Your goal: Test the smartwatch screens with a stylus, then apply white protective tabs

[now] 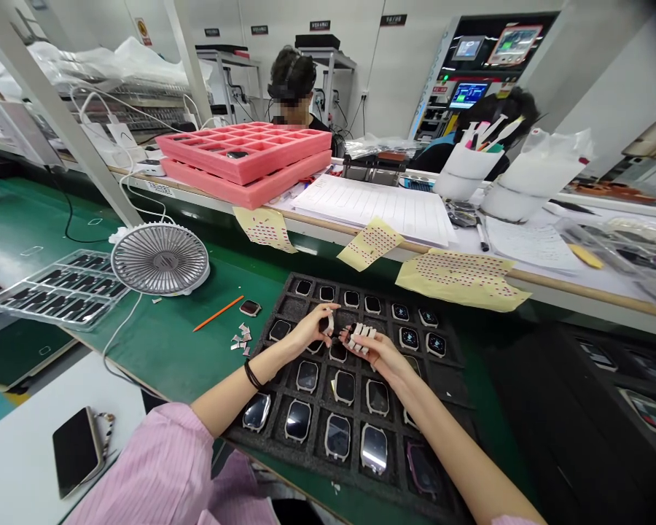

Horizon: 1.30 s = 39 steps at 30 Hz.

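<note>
Black foam forms the tray (448, 378) on the green bench (158, 350), its slots holding watches (337, 437) with dark glass and pale rims. The right forearm (453, 446) covers some slots. Above the tray's middle, the left hand (307, 329) grips one watch (329, 323) edge-on, fingers parted just its width; the right hand's (383, 353) fingers curl round a row of watches (367, 338), too bunched to count. Farther back, pink trays (246, 157) partly hide a co-worker (292, 80).
</note>
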Each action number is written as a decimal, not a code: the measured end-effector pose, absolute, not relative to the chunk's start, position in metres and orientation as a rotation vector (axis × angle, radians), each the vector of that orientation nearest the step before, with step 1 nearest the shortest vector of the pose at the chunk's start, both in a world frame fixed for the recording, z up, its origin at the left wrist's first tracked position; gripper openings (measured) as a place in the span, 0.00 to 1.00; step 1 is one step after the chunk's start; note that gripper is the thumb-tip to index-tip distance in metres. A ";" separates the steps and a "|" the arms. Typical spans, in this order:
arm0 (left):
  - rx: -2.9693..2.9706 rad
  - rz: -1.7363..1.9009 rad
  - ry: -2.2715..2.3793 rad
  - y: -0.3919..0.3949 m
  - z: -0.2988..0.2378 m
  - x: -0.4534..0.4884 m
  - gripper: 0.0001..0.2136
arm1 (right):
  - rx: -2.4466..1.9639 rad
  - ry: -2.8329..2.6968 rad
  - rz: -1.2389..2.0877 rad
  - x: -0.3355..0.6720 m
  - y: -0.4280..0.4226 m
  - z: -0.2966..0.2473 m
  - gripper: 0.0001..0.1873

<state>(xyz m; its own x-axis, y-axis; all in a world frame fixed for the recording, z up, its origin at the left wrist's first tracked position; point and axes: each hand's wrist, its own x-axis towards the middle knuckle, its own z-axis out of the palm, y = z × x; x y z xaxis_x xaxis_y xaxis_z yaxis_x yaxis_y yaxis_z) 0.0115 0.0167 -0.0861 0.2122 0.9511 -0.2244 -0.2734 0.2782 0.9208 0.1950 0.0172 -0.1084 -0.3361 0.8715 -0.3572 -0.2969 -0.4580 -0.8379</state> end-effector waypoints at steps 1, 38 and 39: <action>0.884 1.024 0.970 0.016 -0.087 0.013 0.14 | -1.079 -0.871 1.880 0.195 0.017 -0.108 0.23; 0.993 1.087 0.981 0.000 -0.096 0.016 0.05 | -1.206 -1.291 1.760 0.191 0.005 -0.124 0.22; 0.989 1.089 0.979 0.000 -0.095 0.016 0.06 | -1.202 -1.299 1.771 0.192 0.005 -0.122 0.22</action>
